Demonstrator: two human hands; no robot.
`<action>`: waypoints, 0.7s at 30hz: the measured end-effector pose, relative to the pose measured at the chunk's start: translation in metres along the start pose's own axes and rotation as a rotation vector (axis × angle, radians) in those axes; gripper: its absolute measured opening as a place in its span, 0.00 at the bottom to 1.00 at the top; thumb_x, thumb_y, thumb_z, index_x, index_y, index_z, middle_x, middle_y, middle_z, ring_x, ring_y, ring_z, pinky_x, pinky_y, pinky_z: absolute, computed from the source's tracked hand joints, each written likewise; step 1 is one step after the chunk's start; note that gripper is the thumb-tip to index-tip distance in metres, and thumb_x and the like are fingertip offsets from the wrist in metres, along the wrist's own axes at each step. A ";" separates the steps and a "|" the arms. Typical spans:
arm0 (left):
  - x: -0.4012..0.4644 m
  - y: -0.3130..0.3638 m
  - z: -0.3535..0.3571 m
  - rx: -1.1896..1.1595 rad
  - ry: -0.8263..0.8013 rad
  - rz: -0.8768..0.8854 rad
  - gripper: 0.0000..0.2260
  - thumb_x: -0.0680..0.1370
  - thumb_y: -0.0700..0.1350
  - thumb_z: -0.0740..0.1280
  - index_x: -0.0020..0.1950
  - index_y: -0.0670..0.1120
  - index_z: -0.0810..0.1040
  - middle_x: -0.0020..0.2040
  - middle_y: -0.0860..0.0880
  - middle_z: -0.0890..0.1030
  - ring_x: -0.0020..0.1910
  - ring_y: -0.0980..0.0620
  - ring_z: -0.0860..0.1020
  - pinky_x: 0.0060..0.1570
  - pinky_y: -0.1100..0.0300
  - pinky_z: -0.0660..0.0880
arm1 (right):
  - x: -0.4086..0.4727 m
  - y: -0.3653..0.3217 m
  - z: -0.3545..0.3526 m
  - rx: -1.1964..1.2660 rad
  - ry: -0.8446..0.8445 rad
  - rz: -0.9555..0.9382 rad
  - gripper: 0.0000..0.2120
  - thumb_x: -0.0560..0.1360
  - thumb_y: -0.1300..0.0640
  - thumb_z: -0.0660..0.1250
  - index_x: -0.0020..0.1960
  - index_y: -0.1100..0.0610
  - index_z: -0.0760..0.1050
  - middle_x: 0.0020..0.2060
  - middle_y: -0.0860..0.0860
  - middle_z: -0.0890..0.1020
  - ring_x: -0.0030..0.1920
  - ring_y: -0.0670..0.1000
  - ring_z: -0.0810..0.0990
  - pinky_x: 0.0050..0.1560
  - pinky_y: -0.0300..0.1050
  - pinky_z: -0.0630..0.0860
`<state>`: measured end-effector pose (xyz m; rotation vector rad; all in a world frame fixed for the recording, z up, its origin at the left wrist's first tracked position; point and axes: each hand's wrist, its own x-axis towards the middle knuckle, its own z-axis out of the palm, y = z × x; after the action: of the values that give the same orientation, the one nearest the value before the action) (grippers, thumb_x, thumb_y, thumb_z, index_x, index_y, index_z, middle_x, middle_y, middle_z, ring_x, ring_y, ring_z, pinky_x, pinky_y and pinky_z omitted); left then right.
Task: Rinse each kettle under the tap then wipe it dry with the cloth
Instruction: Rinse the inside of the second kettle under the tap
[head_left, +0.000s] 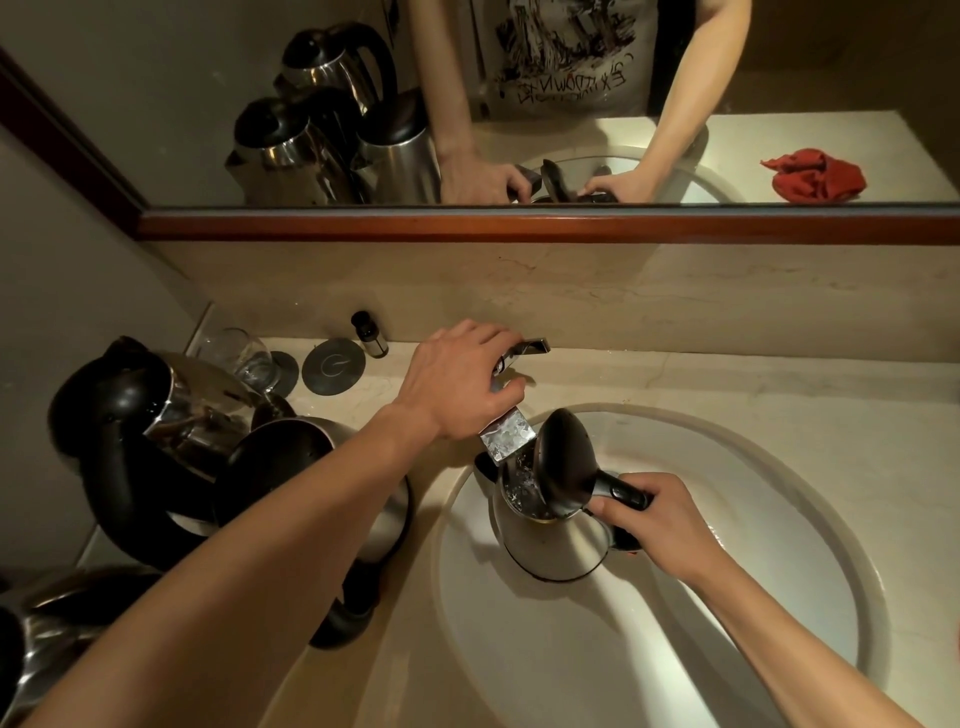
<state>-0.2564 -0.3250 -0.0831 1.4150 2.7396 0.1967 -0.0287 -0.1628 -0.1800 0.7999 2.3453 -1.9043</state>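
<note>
One marble counter (727, 379), oval sink (545, 649), mirror (156, 104)

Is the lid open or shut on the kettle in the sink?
Open. The black lid is flipped up on the kettle, baring water inside, under the tap.

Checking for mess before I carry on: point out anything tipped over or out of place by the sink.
One kettle at the far left leans tilted against the others instead of standing upright. Nothing else stands out; no spill shows on the counter.
</note>
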 end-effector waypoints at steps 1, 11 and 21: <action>0.000 0.000 0.000 0.002 -0.002 0.000 0.30 0.73 0.63 0.52 0.69 0.52 0.73 0.65 0.55 0.77 0.61 0.50 0.73 0.54 0.55 0.68 | 0.000 0.000 0.000 -0.003 -0.003 -0.001 0.23 0.67 0.45 0.77 0.30 0.61 0.71 0.23 0.51 0.71 0.27 0.52 0.67 0.36 0.47 0.66; 0.001 0.000 -0.001 0.008 -0.011 0.001 0.31 0.72 0.63 0.50 0.71 0.52 0.72 0.67 0.54 0.76 0.62 0.50 0.73 0.54 0.55 0.68 | -0.002 -0.002 0.001 0.014 0.003 0.000 0.27 0.62 0.40 0.75 0.31 0.64 0.72 0.23 0.50 0.71 0.26 0.52 0.67 0.36 0.48 0.67; 0.000 0.000 -0.001 0.007 -0.013 0.001 0.31 0.72 0.64 0.50 0.71 0.52 0.72 0.67 0.54 0.76 0.62 0.50 0.73 0.54 0.54 0.69 | -0.003 -0.002 0.002 0.000 0.028 -0.005 0.28 0.62 0.38 0.75 0.30 0.63 0.72 0.24 0.53 0.71 0.26 0.53 0.68 0.36 0.48 0.67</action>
<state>-0.2570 -0.3248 -0.0816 1.4146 2.7325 0.1773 -0.0270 -0.1663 -0.1778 0.8266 2.3647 -1.9080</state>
